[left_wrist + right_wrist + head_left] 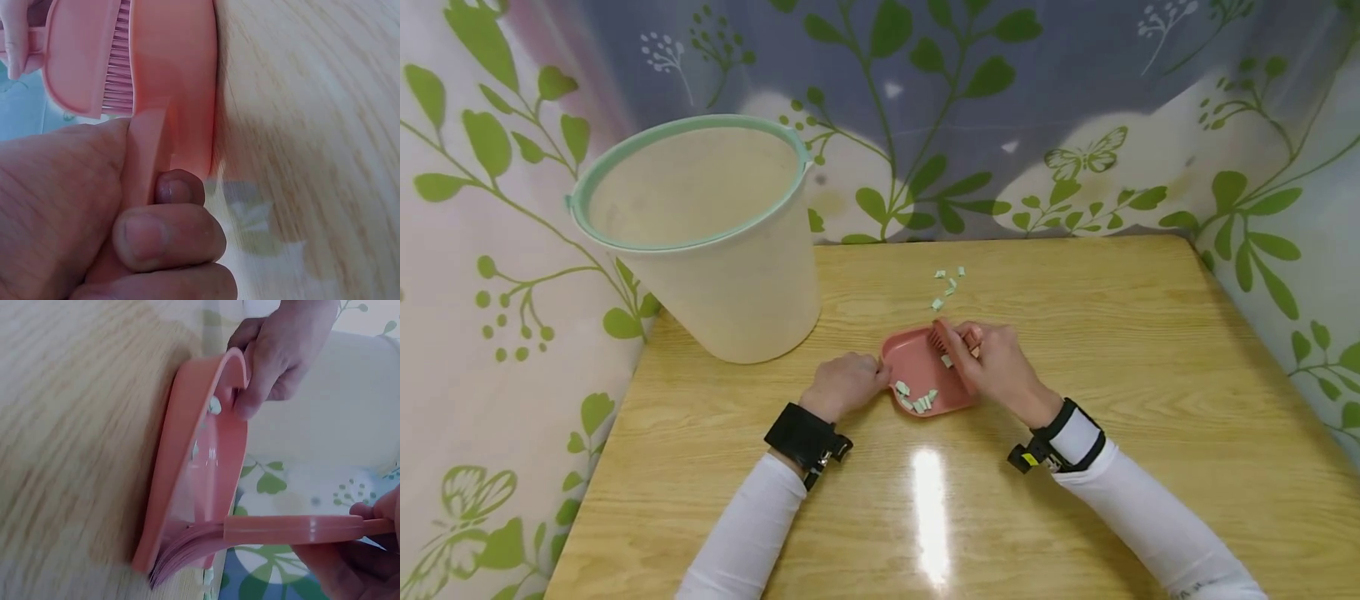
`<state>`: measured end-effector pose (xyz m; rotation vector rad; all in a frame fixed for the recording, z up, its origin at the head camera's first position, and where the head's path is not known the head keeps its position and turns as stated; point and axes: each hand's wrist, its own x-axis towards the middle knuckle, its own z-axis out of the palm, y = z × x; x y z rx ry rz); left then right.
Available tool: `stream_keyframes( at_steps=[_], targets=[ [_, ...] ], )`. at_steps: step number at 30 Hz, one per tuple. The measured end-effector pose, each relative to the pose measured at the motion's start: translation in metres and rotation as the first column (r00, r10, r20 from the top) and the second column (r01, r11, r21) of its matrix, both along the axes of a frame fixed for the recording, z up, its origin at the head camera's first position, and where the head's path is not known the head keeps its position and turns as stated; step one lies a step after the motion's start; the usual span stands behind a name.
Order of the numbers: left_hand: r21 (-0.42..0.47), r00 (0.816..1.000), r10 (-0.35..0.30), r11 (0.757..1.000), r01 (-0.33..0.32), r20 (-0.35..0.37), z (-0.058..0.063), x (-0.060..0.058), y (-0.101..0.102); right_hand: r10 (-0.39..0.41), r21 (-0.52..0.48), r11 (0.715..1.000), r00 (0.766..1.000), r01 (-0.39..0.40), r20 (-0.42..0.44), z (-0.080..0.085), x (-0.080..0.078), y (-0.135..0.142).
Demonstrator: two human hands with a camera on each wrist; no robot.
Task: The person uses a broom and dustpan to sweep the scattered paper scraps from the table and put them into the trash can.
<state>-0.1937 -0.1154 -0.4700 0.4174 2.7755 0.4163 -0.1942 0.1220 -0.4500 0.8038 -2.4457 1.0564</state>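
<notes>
A pink dustpan (917, 362) lies on the wooden table, its handle gripped by my left hand (844, 385), whose fingers curl round it in the left wrist view. Several pale green scraps (922, 402) lie in the pan near its front side, with another by the brush. My right hand (1000, 367) holds a small pink brush (78, 56) by its handle. In the right wrist view the brush's bristles (187, 550) bend against the pan's open edge. Several more green scraps (950, 286) are scattered on the table beyond the pan.
A tall cream bucket (752, 292) with a mint green rim stands at the table's left back corner. The wooden table (1150, 375) ends against a leaf-patterned curtain (917, 117) at the back. Both wrists wear black straps with cameras.
</notes>
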Motion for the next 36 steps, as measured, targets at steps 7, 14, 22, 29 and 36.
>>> stream_keyframes(
  at_steps=[7, 14, 22, 29, 36],
  targets=[
    [-0.017, 1.000, 0.014, 1.000, -0.014, -0.004, 0.001, -0.001, 0.000, 0.114, 0.042, 0.993, 0.993, -0.112, -0.041, 0.002, 0.013, -0.012],
    [-0.003, 0.999, 0.031, 1.000, -0.031, -0.024, 0.001, 0.000, -0.007, 0.221, 0.040, 0.975, 0.975, -0.219, -0.038, 0.008, 0.023, -0.017],
    [0.043, 0.995, 0.009, 0.999, -0.005, -0.102, -0.007, 0.009, -0.024, 0.381, -0.024, 0.921, 0.912, -0.389, -0.153, 0.015, 0.035, 0.016],
    [0.080, 0.983, 0.068, 0.995, -0.055, -0.173, -0.013, 0.025, -0.051, 0.272, -0.119, 0.943, 0.925, -0.312, -0.265, 0.005, 0.038, 0.040],
    [0.029, 0.977, 0.104, 0.995, -0.100, -0.186, -0.012, 0.036, -0.075, 0.248, 0.103, 0.966, 0.959, -0.235, -0.134, -0.012, 0.046, 0.053]
  ],
)
